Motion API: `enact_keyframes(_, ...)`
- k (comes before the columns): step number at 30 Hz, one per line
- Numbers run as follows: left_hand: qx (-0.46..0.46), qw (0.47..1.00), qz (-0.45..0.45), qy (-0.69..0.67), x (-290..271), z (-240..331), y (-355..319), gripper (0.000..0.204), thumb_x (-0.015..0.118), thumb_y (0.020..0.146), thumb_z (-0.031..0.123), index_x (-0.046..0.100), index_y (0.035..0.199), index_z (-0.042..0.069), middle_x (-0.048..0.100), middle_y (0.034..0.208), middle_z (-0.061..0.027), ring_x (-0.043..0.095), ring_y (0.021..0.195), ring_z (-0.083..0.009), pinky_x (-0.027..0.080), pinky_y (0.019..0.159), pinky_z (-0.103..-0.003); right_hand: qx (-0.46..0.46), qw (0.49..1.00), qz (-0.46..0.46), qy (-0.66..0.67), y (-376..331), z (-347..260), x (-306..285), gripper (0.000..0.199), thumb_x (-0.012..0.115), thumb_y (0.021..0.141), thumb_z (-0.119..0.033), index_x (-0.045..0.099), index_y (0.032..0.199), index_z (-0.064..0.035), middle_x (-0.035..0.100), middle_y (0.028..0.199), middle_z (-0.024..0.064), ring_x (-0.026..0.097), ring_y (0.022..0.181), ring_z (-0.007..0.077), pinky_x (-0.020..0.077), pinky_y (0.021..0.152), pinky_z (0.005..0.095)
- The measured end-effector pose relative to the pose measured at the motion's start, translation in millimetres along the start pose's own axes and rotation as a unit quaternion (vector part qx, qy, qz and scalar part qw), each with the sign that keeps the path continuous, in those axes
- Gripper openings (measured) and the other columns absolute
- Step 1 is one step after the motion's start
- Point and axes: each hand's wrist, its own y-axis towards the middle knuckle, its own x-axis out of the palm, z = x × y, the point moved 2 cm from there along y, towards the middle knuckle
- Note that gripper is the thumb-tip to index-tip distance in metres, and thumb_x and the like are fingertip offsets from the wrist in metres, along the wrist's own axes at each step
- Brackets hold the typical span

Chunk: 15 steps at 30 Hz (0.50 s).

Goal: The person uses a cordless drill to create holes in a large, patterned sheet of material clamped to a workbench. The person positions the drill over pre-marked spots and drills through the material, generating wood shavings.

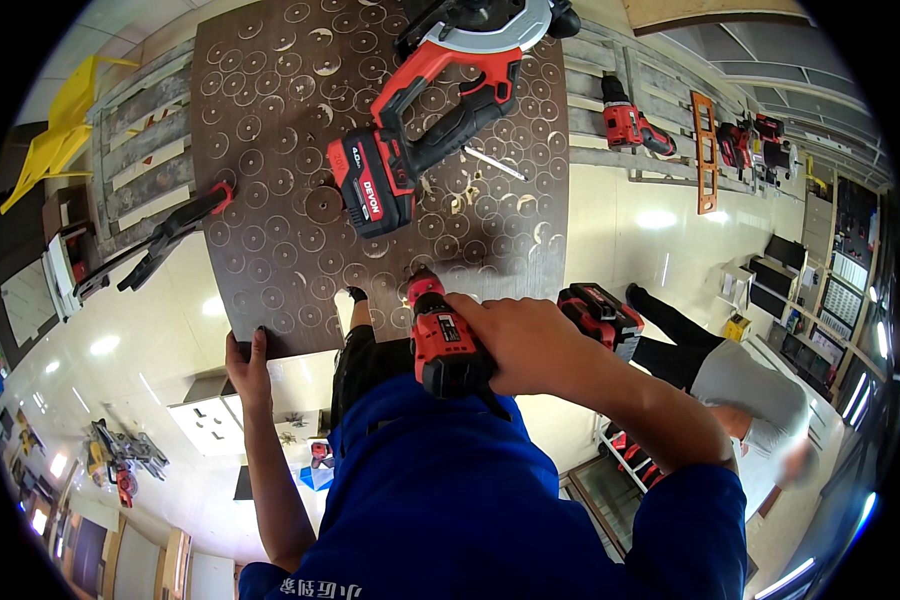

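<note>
My right hand (530,345) is wrapped round the handle of a red and black cordless drill (448,345). Its battery sticks out on the right of my hand, and its front end is over the near part of a dark brown board (300,225). What is in the chuck is too small to make out. My left hand (248,370) grips the board's near left corner, thumb on top. Many ring-shaped cuts with centre holes cover the board. A circular saw (445,110) with a red and black battery lies on its far part.
A thin white stick (495,163) and wood shavings lie on the board. Grey pallet slats support it. To the right are another red drill (630,125) and an orange spirit level (705,150); a clamp (175,235) is on the left. A person in grey (750,400) stands at right.
</note>
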Motion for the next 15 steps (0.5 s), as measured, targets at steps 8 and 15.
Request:
enact_keyframes(8,-0.092,0.970,0.112,-0.196,29,2,-30,0.046,0.065,0.100,0.024,0.044,0.138,0.008,0.062,0.120,-0.0099,0.062,0.100,-0.0174,0.049,0.090,-0.033,0.007,1.000,0.001,0.011,-1,3,-5,0.094,0.077,0.063,-0.019,0.037,0.148,-0.0124,0.069,0.095,0.0183,0.068,0.088,0.0403,0.0550,0.073,0.0483)
enact_keyframes(15,-0.150,0.911,-0.076,-0.377,68,-29,-60,0.032,0.058,0.102,0.019,0.051,0.132,0.011,0.064,0.125,-0.0100,0.064,0.114,-0.0266,0.057,0.092,-0.049,0.015,1.000,-0.003,0.022,1,1,-6,0.091,0.077,0.065,-0.020,0.039,0.147,-0.0128,0.069,0.096,0.0184,0.068,0.089,0.0403,0.0547,0.075,0.0489)
